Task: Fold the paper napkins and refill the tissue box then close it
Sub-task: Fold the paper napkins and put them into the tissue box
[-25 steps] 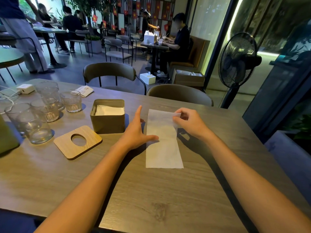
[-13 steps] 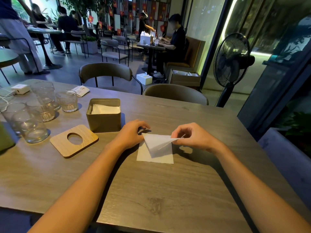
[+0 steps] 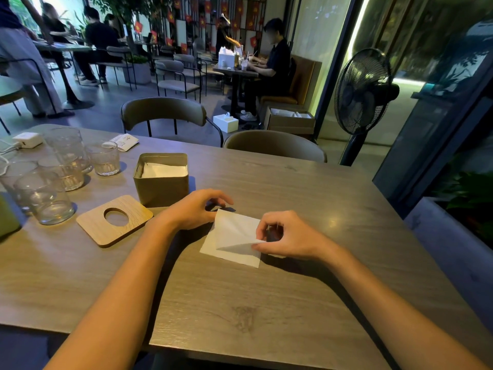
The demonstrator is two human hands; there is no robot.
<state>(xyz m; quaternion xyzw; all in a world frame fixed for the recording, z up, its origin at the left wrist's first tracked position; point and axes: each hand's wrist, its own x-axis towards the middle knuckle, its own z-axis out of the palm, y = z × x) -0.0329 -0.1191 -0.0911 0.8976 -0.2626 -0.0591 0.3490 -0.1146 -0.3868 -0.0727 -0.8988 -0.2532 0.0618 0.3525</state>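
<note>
- Head view: a napkin (image 3: 231, 237) lies on the table (image 3: 266, 311) in front of the person, between the two hands and just near of the box (image 3: 161, 182).
- The right hand (image 3: 289, 237) pinches the napkin's upper layer at its right edge between thumb and fingers (image 3: 262, 227). That flap stands raised off the layer below, so the fold is open and not yet pressed flat.
- The left hand (image 3: 196, 210) sits at the napkin's far-left corner with its fingers (image 3: 221, 196) curled. The corner is partly hidden under them, so I cannot tell whether they pinch it or only rest beside it.
- The box stands open, with folded napkins (image 3: 164, 170) inside up to just below the rim.
- The wooden lid (image 3: 114, 220), with its round hole, lies flat on the table, to the left of the box and close by its near corner.
- Glasses (image 3: 53, 190) stand further left, well apart from the work.
- Progress, as I judge it: the refill looks far along, since the box looks almost full.
- Left to do: flatten this fold, put the napkin into the box, add any more that fit, then set the lid on.
</note>
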